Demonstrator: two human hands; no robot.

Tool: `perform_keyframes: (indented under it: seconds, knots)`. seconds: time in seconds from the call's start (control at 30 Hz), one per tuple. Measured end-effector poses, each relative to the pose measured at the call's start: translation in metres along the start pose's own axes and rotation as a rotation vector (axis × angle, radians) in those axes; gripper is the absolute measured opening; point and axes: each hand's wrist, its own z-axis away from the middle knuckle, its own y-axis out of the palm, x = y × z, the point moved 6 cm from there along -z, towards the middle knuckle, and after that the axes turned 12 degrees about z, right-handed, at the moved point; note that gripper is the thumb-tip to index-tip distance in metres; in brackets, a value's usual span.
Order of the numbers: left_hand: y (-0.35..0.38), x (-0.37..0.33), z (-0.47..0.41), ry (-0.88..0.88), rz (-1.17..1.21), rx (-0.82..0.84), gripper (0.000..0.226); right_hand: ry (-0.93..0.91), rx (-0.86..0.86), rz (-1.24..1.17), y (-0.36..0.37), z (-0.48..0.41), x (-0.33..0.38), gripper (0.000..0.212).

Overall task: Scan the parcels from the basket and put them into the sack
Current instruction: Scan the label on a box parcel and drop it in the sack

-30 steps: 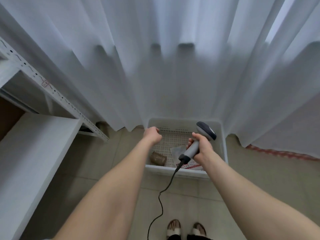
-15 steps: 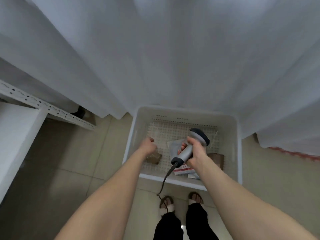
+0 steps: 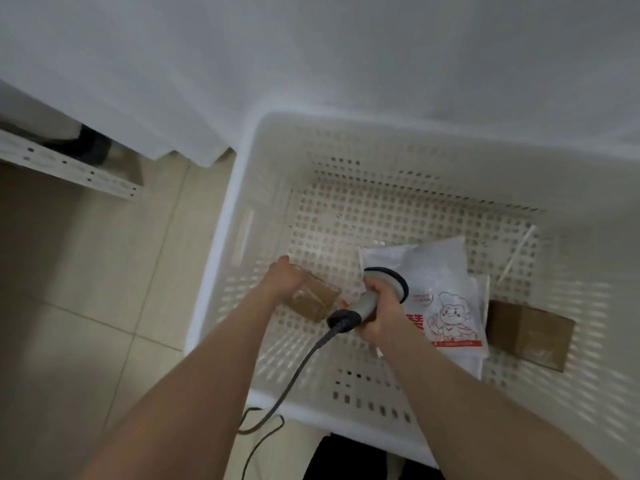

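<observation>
1. Down on the tile floor, close against the white curtain, stands the white perforated basket. We lean right over it, so both our arms reach down inside.
2. Our left hand lies curled over the left end of a small brown box on the basket's left side, holding it. We judge this to be the parcel picked for scanning.
3. Our right hand is wrapped tight round the handle of the scanner. Its round head points downward near the box, likely so the beam can meet a label once the box is turned. The cable trails over the basket's near rim to the floor.
4. Beneath and to the right of the scanner a white plastic mailer lies flat on the basket bottom. Further right lies a flat brown carton, apart from both hands. These two, we judge, wait their turn.
5. No sack is in view, and with three parcels left in the basket we judge the task well short of done.
6. As for writing, the mailer bears a cartoon chef giving a thumbs-up, with red characters and a red band too blurred to read; the two brown parcels show glossy tape and no label we can make out
</observation>
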Motion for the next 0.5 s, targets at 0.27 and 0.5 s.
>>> perform_keyframes:
  seconds: [0.27, 0.5]
  knots:
    - [0.031, 0.040, -0.056, -0.135, 0.263, 0.030, 0.043, 0.047, 0.061, 0.181, 0.016, -0.076, -0.012, 0.052]
    - [0.015, 0.028, -0.014, -0.124, 0.577, -0.121, 0.055, -0.048, -0.029, 0.138, -0.009, -0.023, 0.002, 0.024]
